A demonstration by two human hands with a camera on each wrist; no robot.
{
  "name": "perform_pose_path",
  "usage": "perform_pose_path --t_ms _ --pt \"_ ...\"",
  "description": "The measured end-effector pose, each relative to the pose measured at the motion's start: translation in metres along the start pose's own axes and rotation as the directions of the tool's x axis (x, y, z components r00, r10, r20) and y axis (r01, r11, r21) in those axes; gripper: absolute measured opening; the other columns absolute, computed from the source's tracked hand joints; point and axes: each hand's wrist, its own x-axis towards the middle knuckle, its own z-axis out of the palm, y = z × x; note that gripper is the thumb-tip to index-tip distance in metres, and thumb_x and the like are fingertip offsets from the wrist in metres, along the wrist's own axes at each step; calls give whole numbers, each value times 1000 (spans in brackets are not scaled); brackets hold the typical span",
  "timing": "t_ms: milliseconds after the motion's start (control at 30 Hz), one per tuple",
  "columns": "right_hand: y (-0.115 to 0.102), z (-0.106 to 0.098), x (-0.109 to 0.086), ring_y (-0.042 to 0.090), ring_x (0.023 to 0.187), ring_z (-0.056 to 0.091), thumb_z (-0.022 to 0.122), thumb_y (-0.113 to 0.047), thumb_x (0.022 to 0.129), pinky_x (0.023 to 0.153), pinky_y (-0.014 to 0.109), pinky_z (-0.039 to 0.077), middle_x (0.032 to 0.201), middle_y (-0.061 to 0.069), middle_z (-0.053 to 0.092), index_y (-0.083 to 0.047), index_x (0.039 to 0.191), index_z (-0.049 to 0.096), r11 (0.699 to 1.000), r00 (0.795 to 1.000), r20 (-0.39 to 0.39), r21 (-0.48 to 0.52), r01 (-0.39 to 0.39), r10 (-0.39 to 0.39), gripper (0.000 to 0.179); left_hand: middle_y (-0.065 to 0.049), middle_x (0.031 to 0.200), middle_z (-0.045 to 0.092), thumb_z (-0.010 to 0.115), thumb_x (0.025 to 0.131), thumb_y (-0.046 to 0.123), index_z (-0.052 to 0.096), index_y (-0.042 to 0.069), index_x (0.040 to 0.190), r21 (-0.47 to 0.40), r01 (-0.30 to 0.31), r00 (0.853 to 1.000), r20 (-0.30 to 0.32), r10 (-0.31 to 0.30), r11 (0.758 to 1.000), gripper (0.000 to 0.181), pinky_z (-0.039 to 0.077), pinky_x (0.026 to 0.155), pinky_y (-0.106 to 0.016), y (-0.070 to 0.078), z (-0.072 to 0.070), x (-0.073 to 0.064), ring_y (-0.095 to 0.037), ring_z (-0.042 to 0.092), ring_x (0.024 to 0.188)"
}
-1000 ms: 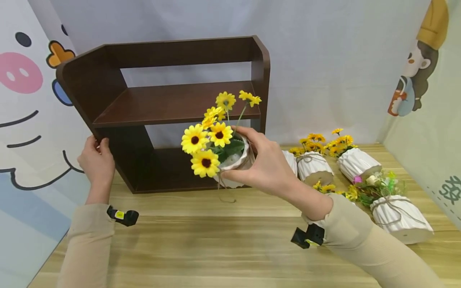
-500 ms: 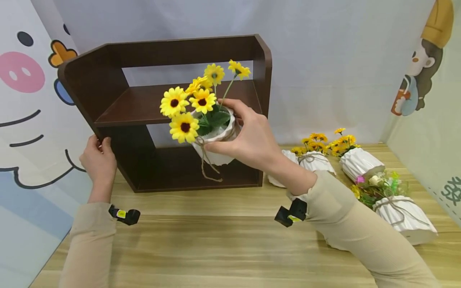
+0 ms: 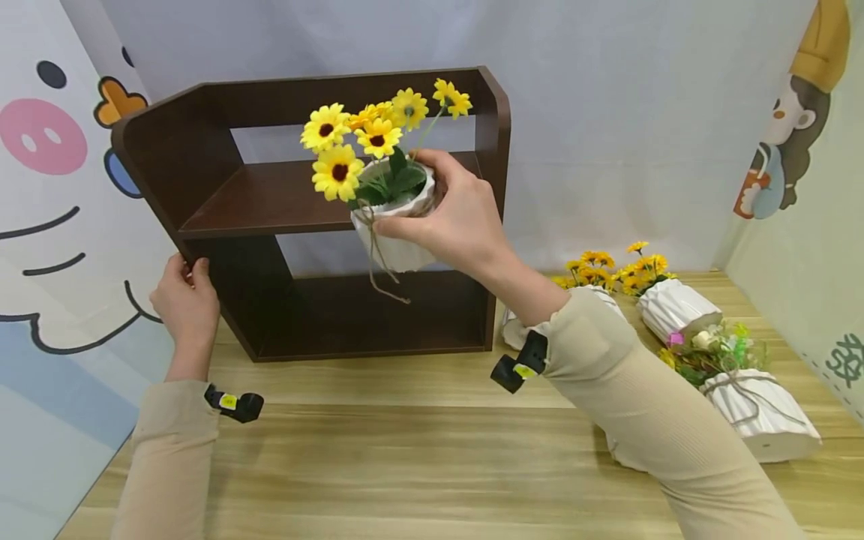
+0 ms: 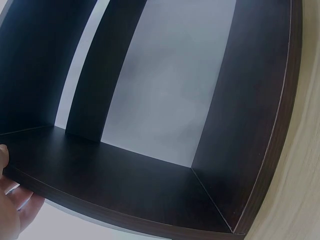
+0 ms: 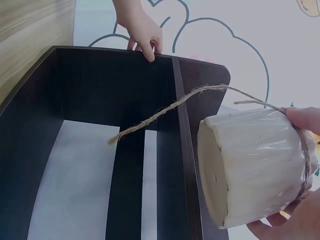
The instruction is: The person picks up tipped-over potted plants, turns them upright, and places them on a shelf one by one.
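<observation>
A white ridged flowerpot (image 3: pixel 398 244) with yellow artificial sunflowers (image 3: pixel 339 172) and a twine bow is gripped near its rim by my right hand (image 3: pixel 462 214). It hangs in front of the middle board of a dark brown two-tier shelf (image 3: pixel 270 195). In the right wrist view, the flowerpot (image 5: pixel 255 165) shows its pale flat base, and a loose twine end trails left across the shelf. My left hand (image 3: pixel 187 296) pinches the front edge of the shelf's left side panel, thumb inside and fingers outside, as the left wrist view of that panel (image 4: pixel 115 185) also shows.
Several white pots lie on their sides on the wooden table (image 3: pixel 351 457) at the right, among them a pot of mixed flowers (image 3: pixel 763 412) and a pot of orange-yellow flowers (image 3: pixel 678 306). A pale curtain (image 3: pixel 607 135) hangs behind the shelf.
My right hand has raised the flowerpot and moved it leftward, from low before the bottom compartment up to the middle board. My left hand has kept its hold on the side panel.
</observation>
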Motion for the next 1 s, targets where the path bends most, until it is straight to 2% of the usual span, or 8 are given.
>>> perform_pose_path --t_ms 200,467,700,1000 --pt "0 1 11 6 95 54 79 -41 61 73 22 44 114 -7 58 -18 128 47 995 995 17 22 -98 97 77 -21 100 65 45 94 29 58 0 105 -4 -26 999 -20 26 1000 33 39 81 -43 1 0 0 -36 58 92" --pt "2 4 24 6 96 55 78 -41 63 75 25 47 115 -6 58 -19 130 46 974 979 51 104 -201 197 77 -21 98 65 46 94 28 59 1 105 2 -31 999 -27 31 1000 33 38 79 -43 0 0 0 -36 58 89" --pt "3 11 35 6 95 55 77 -44 63 76 27 47 113 -5 59 -22 131 45 961 970 65 135 -240 233 79 -20 96 65 46 94 28 59 1 105 13 -27 999 -28 28 1000 32 36 74 -40 -1 1 1 -35 57 87" --pt "6 25 49 9 99 55 77 -44 64 78 28 48 118 -1 57 -21 135 40 947 962 68 173 -271 263 84 -23 88 62 46 93 29 58 -1 102 10 -50 998 -39 51 999 33 32 69 -36 -2 0 0 -36 53 80"
